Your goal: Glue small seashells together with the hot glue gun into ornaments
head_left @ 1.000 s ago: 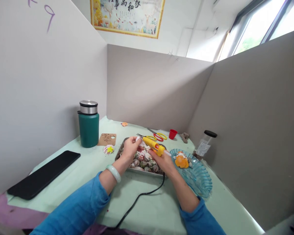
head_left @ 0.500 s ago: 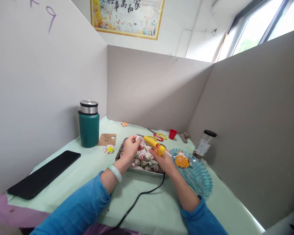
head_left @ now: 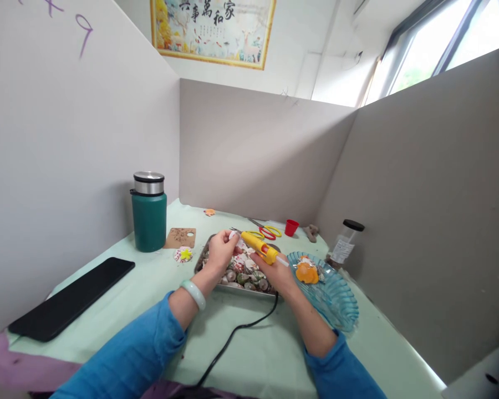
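Observation:
My right hand (head_left: 278, 274) is wrapped round a yellow hot glue gun (head_left: 258, 246), whose nozzle points left; a pale glue stick juts from its back end. Pinched in the fingers of my left hand (head_left: 221, 252) is a small whitish piece (head_left: 233, 235), perhaps a shell, close to the nozzle. Both hands are above a metal tray (head_left: 233, 289) filled with shells (head_left: 245, 277). The hands hide part of the tray. A black cord (head_left: 237, 330) runs from beneath the glue gun to the near table edge.
Left stand a green bottle (head_left: 149, 221), a brown card (head_left: 181, 238), a decorated disc (head_left: 183, 254) and a black slab (head_left: 72, 298). Behind the tray lie scissors (head_left: 270, 231) and a red cup (head_left: 291, 227). At right are a blue plate (head_left: 345, 305) with orange shells (head_left: 306, 272) and a black-lidded jar (head_left: 345, 244).
The view has shifted slightly. Both hands stay nearly in place over the tray, still holding the glue gun and the whitish piece.

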`<state>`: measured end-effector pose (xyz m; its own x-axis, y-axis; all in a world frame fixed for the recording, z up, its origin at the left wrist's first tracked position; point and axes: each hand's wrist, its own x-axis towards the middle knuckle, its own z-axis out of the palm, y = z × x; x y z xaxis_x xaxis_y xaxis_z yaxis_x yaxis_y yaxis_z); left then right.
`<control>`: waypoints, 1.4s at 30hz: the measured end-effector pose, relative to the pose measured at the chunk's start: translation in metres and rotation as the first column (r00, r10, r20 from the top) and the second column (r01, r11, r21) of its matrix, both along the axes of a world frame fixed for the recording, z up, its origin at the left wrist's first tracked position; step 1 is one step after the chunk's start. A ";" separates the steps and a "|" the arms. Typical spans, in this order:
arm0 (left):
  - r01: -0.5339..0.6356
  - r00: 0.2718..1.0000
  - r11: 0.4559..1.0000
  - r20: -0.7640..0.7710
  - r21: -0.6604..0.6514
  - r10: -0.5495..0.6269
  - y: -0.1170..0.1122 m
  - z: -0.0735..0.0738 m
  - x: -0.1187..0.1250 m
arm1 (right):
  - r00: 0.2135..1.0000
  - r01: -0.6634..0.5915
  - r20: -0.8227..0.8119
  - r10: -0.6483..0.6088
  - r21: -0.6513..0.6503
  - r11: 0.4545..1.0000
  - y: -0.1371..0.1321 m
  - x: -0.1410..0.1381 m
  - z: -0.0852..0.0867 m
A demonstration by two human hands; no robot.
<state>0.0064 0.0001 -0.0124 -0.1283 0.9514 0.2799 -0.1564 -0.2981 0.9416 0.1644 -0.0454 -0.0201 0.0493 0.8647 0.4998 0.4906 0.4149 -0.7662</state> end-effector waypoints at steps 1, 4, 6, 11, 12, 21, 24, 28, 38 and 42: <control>0.000 1.000 1.000 -0.005 0.003 0.000 0.000 0.000 0.000 | 1.000 -0.008 0.008 0.008 0.000 1.000 0.000 0.000 -0.001; 0.004 1.000 1.000 -0.006 0.004 -0.004 -0.001 0.000 0.000 | 1.000 -0.020 0.008 0.020 -0.001 1.000 0.000 0.000 -0.002; 0.005 1.000 1.000 0.012 -0.006 -0.005 -0.001 0.001 -0.001 | 1.000 -0.018 -0.010 0.018 0.001 1.000 0.000 -0.001 -0.001; 0.013 1.000 1.000 0.017 -0.011 -0.013 0.000 0.000 0.000 | 0.999 -0.003 -0.051 0.002 -0.018 1.000 0.000 -0.001 0.001; 0.015 1.000 1.000 0.008 -0.004 -0.015 0.000 0.000 0.000 | 0.999 -0.006 -0.053 0.005 -0.026 1.000 0.000 -0.001 0.001; 0.008 1.000 1.000 -0.007 -0.003 -0.008 0.000 0.001 0.000 | 0.998 0.002 -0.056 -0.004 -0.022 1.000 -0.002 -0.003 0.004; 0.022 1.000 1.000 0.009 0.005 -0.022 0.001 0.000 0.001 | 0.997 0.037 -0.072 -0.039 -0.029 0.999 -0.002 -0.002 0.005; 0.024 1.000 1.000 0.017 0.002 -0.024 0.002 -0.002 0.001 | 0.997 0.020 -0.071 -0.021 -0.021 1.000 -0.002 0.000 0.004; 0.044 0.999 0.999 0.009 0.012 -0.044 -0.006 0.005 0.000 | 0.998 0.022 -0.056 -0.022 -0.004 1.000 0.000 -0.001 0.002; 0.048 0.999 0.998 0.010 0.032 -0.048 -0.004 0.004 0.000 | 0.997 0.037 -0.066 -0.038 -0.011 0.999 0.001 0.000 0.002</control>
